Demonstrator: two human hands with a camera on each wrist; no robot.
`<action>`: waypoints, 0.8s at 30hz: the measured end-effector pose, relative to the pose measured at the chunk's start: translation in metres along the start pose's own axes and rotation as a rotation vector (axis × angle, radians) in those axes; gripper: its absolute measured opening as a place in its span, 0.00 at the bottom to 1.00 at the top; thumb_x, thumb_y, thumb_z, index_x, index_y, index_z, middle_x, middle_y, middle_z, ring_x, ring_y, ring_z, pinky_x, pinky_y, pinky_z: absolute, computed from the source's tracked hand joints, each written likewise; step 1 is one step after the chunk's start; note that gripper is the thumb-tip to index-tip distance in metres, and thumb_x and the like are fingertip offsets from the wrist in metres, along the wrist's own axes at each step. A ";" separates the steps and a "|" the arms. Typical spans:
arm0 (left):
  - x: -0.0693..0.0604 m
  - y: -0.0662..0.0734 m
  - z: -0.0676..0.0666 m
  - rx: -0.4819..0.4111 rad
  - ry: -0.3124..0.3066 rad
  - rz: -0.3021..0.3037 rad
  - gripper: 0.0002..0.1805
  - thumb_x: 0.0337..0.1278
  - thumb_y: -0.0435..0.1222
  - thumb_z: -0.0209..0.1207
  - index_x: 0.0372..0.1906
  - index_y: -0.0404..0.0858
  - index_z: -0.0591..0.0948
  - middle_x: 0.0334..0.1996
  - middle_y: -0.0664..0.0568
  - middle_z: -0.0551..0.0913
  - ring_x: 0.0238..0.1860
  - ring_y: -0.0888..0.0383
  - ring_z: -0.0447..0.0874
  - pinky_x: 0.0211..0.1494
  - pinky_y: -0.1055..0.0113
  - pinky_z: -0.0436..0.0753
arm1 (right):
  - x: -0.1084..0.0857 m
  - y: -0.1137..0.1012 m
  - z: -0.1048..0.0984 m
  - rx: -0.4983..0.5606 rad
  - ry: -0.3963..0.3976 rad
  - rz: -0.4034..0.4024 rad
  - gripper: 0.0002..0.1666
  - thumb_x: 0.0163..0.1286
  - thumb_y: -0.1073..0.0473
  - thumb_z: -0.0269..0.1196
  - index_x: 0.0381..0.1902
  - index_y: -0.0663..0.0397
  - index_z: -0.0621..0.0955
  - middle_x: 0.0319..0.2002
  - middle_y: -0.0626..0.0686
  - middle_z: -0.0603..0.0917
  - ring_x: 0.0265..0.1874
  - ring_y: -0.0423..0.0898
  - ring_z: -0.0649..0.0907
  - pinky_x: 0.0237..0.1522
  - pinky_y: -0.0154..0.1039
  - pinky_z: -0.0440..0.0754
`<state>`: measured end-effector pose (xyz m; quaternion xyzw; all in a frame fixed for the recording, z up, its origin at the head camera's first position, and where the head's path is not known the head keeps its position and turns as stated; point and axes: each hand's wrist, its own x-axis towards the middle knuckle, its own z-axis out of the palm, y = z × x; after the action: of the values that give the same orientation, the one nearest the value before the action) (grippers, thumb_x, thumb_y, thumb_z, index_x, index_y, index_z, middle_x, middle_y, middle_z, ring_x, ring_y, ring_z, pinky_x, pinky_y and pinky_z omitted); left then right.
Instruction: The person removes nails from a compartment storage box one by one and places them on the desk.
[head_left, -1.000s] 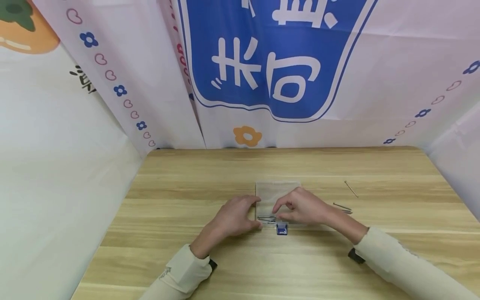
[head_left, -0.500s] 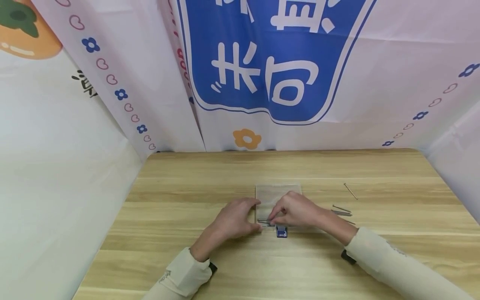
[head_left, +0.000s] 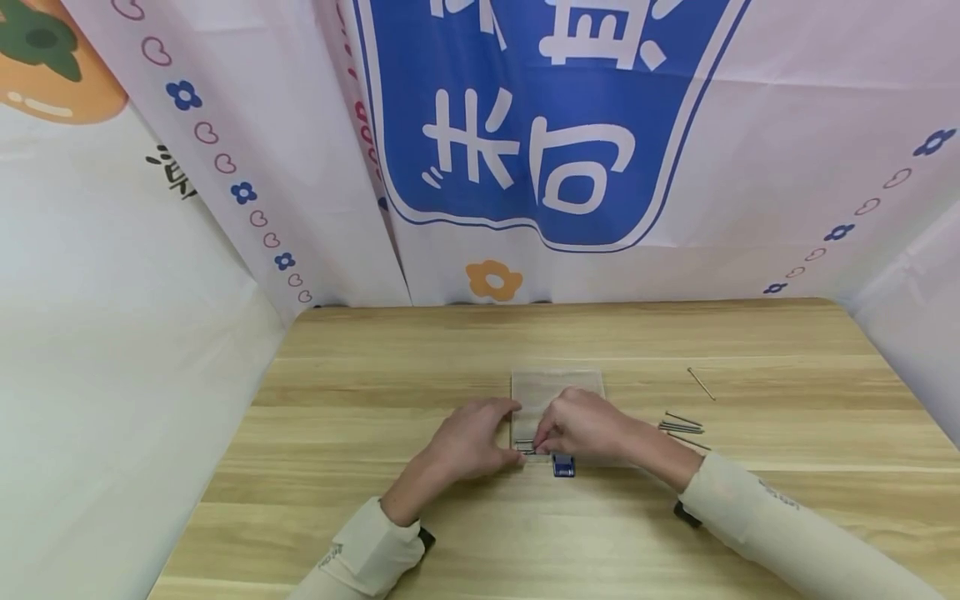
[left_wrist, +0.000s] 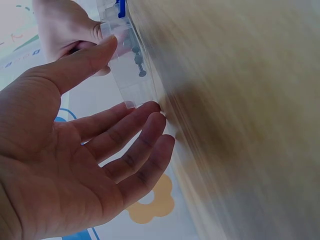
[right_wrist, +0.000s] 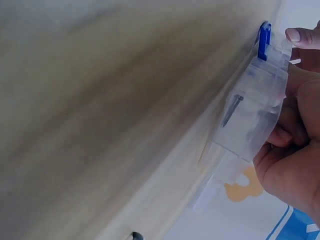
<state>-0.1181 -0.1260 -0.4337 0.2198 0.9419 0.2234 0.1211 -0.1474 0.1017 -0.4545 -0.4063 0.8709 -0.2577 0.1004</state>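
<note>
A clear plastic box (head_left: 551, 392) with a blue latch (head_left: 564, 465) on its near side lies on the table. Several nails (head_left: 524, 444) are in its near left part. My left hand (head_left: 471, 437) is at the box's left end. In the left wrist view, the left hand (left_wrist: 75, 130) has its thumb against the box wall (left_wrist: 132, 92) and its fingers spread beyond. My right hand (head_left: 585, 423) reaches over the box and pinches at a nail with thumb and fingertips, which partly cover it. From the right wrist, a nail (right_wrist: 232, 110) shows through the box wall.
To the right of the box lie several loose nails (head_left: 682, 427), and a single nail (head_left: 701, 383) lies farther back. The wooden table (head_left: 375, 350) ends at a printed cloth (head_left: 675, 267) behind and at the sides.
My right hand has moved slightly left and its parted thumb and finger have come together at the nails in the box. My left hand has stayed at the box's left end.
</note>
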 end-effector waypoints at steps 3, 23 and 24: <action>-0.001 0.000 0.001 0.003 0.000 -0.001 0.39 0.56 0.46 0.80 0.70 0.36 0.81 0.64 0.44 0.86 0.66 0.46 0.85 0.69 0.49 0.84 | -0.001 -0.001 0.002 -0.010 -0.001 -0.010 0.02 0.67 0.58 0.77 0.37 0.43 0.95 0.36 0.40 0.95 0.33 0.28 0.88 0.42 0.29 0.87; 0.001 0.002 0.000 0.017 -0.013 -0.016 0.39 0.56 0.47 0.79 0.71 0.37 0.80 0.69 0.43 0.83 0.70 0.44 0.82 0.73 0.48 0.81 | -0.016 -0.001 -0.017 0.042 0.116 -0.004 0.04 0.72 0.54 0.73 0.39 0.43 0.94 0.39 0.41 0.95 0.30 0.27 0.83 0.36 0.29 0.84; 0.001 0.002 0.000 0.017 -0.012 -0.017 0.39 0.56 0.47 0.79 0.71 0.37 0.80 0.69 0.43 0.84 0.70 0.44 0.82 0.73 0.48 0.81 | -0.018 -0.001 -0.020 0.048 0.129 0.000 0.04 0.73 0.54 0.73 0.39 0.43 0.94 0.39 0.41 0.94 0.30 0.27 0.84 0.37 0.29 0.85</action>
<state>-0.1177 -0.1239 -0.4330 0.2142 0.9447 0.2132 0.1270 -0.1430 0.1221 -0.4374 -0.3863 0.8692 -0.3041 0.0536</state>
